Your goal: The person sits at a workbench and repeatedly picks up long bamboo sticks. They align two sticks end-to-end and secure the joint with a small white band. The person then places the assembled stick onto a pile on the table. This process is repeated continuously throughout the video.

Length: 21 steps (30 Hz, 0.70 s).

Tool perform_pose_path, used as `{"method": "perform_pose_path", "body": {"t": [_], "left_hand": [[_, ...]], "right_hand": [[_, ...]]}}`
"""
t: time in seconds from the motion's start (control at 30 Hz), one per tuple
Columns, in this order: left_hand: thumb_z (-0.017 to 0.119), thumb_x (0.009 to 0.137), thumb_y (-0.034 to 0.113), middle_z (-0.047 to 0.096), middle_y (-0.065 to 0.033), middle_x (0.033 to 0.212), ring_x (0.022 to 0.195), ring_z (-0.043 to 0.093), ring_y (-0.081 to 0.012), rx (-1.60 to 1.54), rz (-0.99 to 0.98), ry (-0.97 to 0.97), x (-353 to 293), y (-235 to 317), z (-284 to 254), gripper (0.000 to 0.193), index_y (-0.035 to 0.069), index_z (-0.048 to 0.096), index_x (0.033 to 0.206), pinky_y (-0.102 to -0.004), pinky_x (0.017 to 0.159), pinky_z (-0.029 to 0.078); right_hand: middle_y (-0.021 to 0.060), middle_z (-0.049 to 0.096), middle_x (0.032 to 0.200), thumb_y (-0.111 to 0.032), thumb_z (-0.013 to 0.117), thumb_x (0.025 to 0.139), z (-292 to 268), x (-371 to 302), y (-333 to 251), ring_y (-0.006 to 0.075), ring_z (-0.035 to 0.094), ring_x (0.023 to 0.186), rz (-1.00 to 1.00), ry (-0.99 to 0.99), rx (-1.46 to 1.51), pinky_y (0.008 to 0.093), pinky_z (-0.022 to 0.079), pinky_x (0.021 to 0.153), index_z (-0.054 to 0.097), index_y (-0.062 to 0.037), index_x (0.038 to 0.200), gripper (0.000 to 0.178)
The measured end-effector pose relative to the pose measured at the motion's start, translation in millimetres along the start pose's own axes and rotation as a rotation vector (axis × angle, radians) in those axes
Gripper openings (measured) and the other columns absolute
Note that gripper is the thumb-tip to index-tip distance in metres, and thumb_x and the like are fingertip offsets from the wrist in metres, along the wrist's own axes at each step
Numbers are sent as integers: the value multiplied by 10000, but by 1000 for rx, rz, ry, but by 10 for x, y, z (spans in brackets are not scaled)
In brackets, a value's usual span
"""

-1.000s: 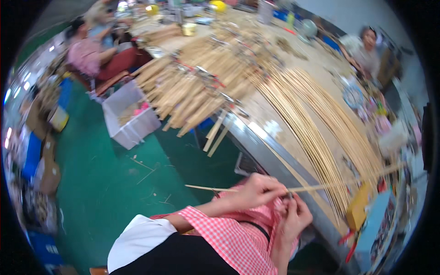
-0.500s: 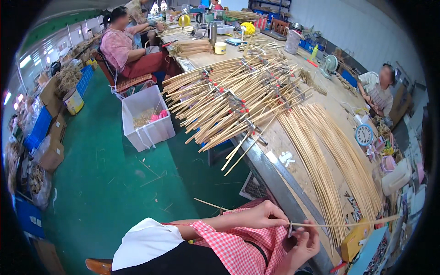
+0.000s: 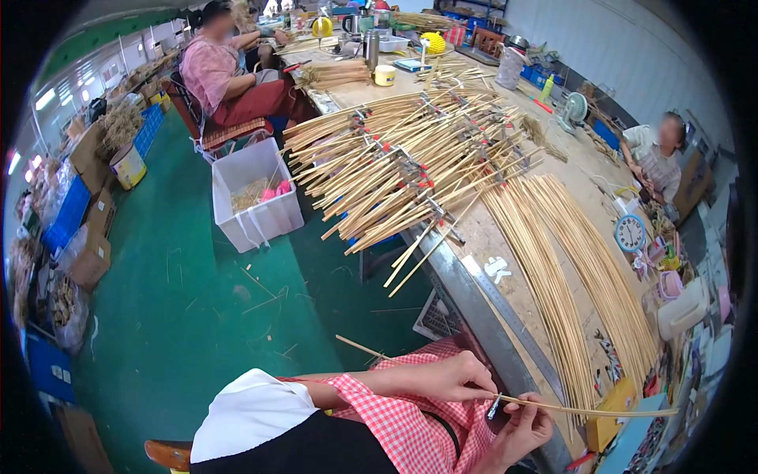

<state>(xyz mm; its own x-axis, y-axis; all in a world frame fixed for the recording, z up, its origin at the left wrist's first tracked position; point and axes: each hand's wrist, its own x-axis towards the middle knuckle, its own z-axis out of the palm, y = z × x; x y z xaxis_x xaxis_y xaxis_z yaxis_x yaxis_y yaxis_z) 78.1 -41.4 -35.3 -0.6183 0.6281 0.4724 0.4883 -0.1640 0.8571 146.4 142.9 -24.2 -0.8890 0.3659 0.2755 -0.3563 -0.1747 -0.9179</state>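
A thin, pale bamboo strip (image 3: 584, 409) is pinched by the left hand (image 3: 446, 379) and supported from below by the curled fingers of the right hand (image 3: 517, 430), with a small metal clip (image 3: 493, 406) held between them. Beyond, smooth strips are fanned on the worktable (image 3: 489, 237), and clipped bundles (image 3: 403, 162) are piled rougher.

A long workbench (image 3: 505, 312) carries fanned bamboo strips (image 3: 568, 268) and clamped bundles (image 3: 403, 158).
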Motion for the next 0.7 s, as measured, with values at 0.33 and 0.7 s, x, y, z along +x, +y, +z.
{"method": "perform_pose_path", "body": {"t": [0.33,0.7], "left_hand": [[625,885,133,682,-165,878,773,663,-275,21,-27,-45,3,-6,-126,216,-32,665,1018,-341,682,519],[653,841,142,650,-136,931,802,646,-293,123,54,154,111,287,-190,249,-8,634,1038,-361,690,517]], "right_hand": [[127,610,873,-56,563,934,0,-31,68,124,586,621,19,112,-28,221,512,563,602,53,928,116],[95,628,802,-53,581,922,216,-182,116,119,600,634,69,69,-156,220,495,572,612,66,909,124]]}}
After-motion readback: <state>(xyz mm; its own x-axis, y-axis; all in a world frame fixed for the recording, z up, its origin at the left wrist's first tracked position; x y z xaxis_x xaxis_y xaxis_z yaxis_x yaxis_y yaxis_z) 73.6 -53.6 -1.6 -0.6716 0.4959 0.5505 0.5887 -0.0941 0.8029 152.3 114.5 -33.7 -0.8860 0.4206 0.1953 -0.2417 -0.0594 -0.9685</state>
